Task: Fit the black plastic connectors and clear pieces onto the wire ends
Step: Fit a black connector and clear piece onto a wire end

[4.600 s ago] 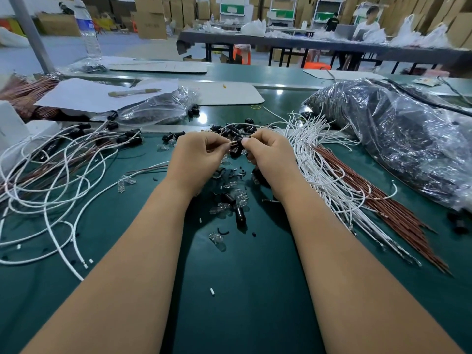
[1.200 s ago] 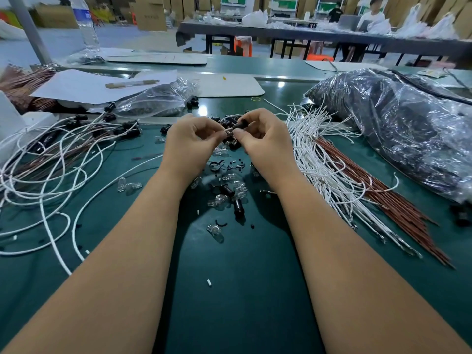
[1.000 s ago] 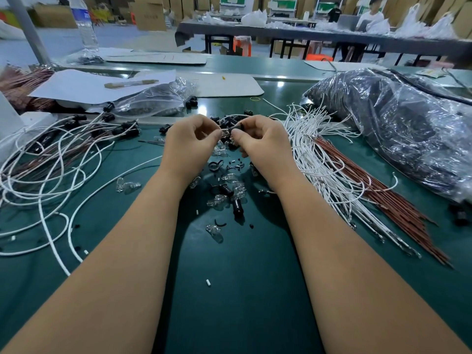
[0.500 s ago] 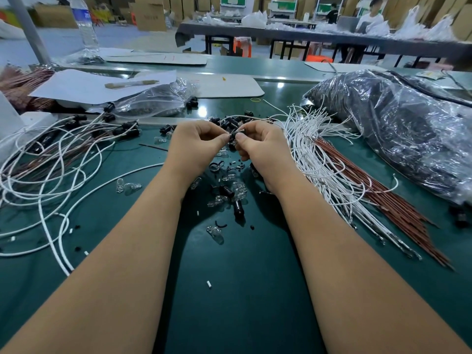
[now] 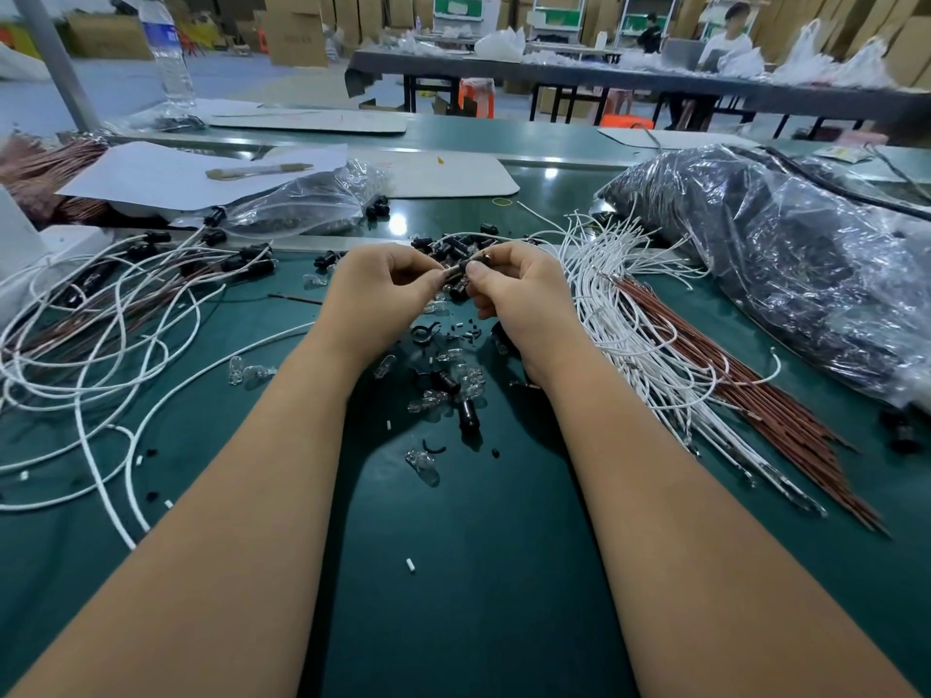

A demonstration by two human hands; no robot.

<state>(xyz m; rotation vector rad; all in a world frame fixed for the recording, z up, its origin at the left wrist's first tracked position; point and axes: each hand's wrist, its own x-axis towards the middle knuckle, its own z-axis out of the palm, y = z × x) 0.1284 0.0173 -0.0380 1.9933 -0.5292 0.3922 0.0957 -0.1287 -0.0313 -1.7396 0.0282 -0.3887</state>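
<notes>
Black plastic is showing between the two sets of fingertips: the left hand [image 5: 375,294] and the right hand [image 5: 514,289] are both pinching a small black connector [image 5: 456,271] held above the far middle of the green table [image 5: 453,571], their fingers curled round it, and whether a wire end is already seated in it cannot be told at this size. The likeliest trouble is the small part slipping out of the pinch and dropping into the loose pile of black connectors and clear pieces [image 5: 443,385] lying directly beneath the hands, where it would be hard to tell from the rest. A wire pushed in crooked could also be bending at its tip or seating only halfway, since the thumbs are hiding the joint. The forearms are lying close to the scatter, so a sideways shift could be sweeping clear pieces off toward the near edge. Counting: two hands are working on one connector; two clear pieces [image 5: 249,371] are lying apart on the left, and one more [image 5: 422,463] is lying alone nearer the person. The white wires [image 5: 619,319] fanned on the right, the brown wires [image 5: 786,410] beside them, and the finished tangle [image 5: 90,314] on the left are too many to count, as is the central pile. Two plastic bags are resting far, one small [image 5: 307,204], one large [image 5: 786,254].
</notes>
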